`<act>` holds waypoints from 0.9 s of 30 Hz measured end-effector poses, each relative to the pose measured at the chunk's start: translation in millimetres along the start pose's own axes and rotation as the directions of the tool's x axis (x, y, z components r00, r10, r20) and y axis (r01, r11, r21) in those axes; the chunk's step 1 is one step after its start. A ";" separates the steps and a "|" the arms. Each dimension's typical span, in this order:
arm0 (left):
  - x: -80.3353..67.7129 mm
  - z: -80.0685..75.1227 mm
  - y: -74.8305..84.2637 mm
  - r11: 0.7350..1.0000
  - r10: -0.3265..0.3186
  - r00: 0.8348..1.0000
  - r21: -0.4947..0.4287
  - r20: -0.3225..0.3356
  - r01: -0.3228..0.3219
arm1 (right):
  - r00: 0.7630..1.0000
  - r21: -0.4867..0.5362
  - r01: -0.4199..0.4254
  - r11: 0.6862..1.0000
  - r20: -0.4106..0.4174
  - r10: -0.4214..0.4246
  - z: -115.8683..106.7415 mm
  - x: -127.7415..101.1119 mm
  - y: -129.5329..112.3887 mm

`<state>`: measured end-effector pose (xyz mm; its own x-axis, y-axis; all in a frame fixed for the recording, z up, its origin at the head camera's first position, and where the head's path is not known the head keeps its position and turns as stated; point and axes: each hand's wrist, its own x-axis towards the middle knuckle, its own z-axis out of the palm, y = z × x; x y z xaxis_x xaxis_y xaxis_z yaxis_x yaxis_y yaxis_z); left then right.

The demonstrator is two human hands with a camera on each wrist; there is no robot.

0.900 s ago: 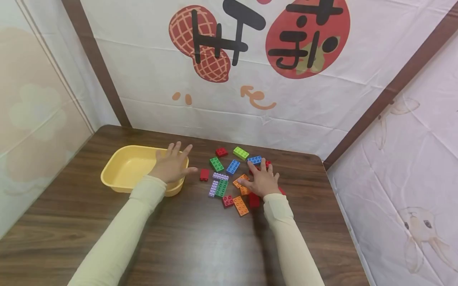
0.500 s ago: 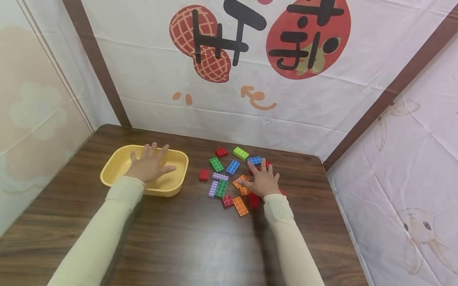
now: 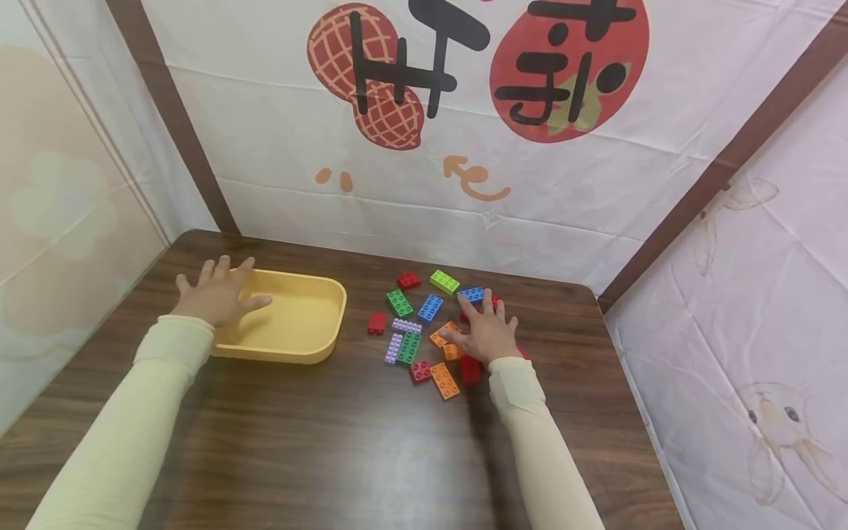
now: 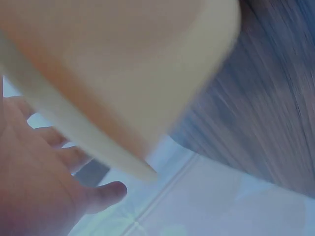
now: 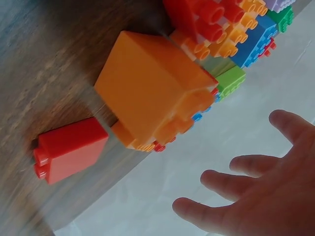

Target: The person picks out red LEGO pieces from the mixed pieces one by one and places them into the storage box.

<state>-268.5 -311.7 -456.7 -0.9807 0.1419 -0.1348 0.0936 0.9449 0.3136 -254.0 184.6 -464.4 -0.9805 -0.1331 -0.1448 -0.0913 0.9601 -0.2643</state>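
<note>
The left hand has its fingers spread wide at the left end of a yellow tray. Most of the tray sits to the right of those fingers. The right hand has its fingers spread wide too. Toy bricks lie under them and to their left, on the brown surface.

The head view shows the backs of both hands and the inside of the tray. The left wrist view shows the left palm and the tray's edge by its fingers, but it is blurry, so I can't tell if they touch. The right wrist view shows the smooth side of an orange brick and a red brick, both apart from the right fingers.

In the head view, I count one lime brick, past the right fingers. To their left are two green bricks and two purple bricks. There are two blue bricks, three orange ones and at least five red ones. The right hand hides some of the pile.
</note>
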 end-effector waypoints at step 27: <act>4.6 15.5 -68.0 0.999 -0.005 0.999 -0.041 0.037 0.006 | 0.998 -0.010 -0.063 0.998 0.003 0.063 -0.3 -0.6 30.1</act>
<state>-276.7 -370.7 -493.2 -0.9740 0.1484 -0.1712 0.0806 0.9330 0.3506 -256.2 213.6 -472.1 -0.9837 -0.0731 -0.1643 -0.0310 0.9689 -0.2455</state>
